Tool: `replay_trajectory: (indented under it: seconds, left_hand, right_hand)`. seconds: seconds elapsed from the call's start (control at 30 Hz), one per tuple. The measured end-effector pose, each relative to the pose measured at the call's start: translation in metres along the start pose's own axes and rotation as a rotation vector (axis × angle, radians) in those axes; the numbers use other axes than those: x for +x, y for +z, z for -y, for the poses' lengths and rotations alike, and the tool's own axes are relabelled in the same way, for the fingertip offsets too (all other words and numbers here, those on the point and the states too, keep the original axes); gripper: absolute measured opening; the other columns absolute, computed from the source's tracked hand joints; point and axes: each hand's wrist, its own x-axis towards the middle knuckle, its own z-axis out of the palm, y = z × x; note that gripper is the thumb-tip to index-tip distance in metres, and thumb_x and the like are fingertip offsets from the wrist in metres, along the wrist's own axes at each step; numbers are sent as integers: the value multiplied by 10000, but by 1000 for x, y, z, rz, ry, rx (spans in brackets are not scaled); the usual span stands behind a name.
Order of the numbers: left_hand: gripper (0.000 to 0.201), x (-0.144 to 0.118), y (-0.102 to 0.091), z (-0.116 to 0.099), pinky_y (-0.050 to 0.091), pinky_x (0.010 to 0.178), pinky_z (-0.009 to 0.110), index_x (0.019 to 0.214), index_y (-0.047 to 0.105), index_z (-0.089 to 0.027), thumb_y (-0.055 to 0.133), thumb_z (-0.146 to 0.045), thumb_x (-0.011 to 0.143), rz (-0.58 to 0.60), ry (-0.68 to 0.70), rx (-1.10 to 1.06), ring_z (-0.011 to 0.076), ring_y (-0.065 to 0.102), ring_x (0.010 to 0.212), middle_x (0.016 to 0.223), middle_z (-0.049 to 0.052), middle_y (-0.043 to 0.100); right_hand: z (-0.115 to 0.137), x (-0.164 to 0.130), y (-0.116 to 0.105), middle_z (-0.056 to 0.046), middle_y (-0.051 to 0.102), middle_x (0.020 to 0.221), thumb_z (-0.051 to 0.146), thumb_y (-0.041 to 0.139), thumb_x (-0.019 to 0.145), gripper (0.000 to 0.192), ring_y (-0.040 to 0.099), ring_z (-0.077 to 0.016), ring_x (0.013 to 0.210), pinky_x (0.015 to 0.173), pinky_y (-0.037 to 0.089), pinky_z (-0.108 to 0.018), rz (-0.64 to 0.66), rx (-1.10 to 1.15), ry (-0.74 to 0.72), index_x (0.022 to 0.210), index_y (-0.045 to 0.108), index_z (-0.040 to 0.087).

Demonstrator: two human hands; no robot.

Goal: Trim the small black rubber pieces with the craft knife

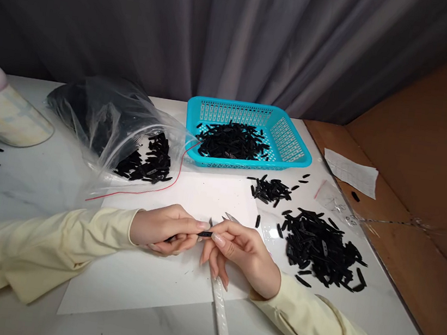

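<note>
A single black plastic piece (205, 234) is pinched between the fingertips of the left hand (161, 229) over the white sheet (143, 278) on the table (31, 186). The right hand (243, 252) is closed around a craft knife (221, 307), blade tip beside the piece. Judged by the piles, the work is partly done: the blue basket (292, 143) holds a shallow layer, while a loose heap (322, 249) (right of the sheet) and a well-filled bag (106, 119) remain
</note>
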Motion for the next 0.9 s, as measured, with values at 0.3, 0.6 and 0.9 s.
replay_trajectory:
  seconds: [0.3, 0.6, 0.9]
  left_hand:
    - [545, -1, 1, -3, 129, 270, 202, 435, 489, -146, 345, -453, 862, -32, -13, 66, 54, 192, 215, 246, -43, 280]
    - [555, 0, 1, -4, 126, 276, 215, 451, 553, -123, 341, -424, 866, -42, -25, 61, 55, 180, 209, 235, -40, 269]
    - [498, 0, -1, 0, 129, 254, 201, 486, 546, -130, 396, -440, 846, -50, -2, -28, 53, 178, 201, 240, -55, 284]
  right_hand:
    - [-2, 2, 2, -26, 641, 624, 401, 570, 825, 284, 527, -70, 392, 317, 399, -155, -12, -19, 27, 729, 548, 135]
    - [-2, 2, 5, -7, 621, 583, 457, 517, 845, 328, 512, -66, 372, 320, 371, -155, -23, -66, 29, 732, 519, 149]
    - [-3, 1, 3, -13, 621, 602, 433, 521, 852, 309, 517, -65, 387, 330, 374, -156, 2, -64, -10, 737, 506, 147]
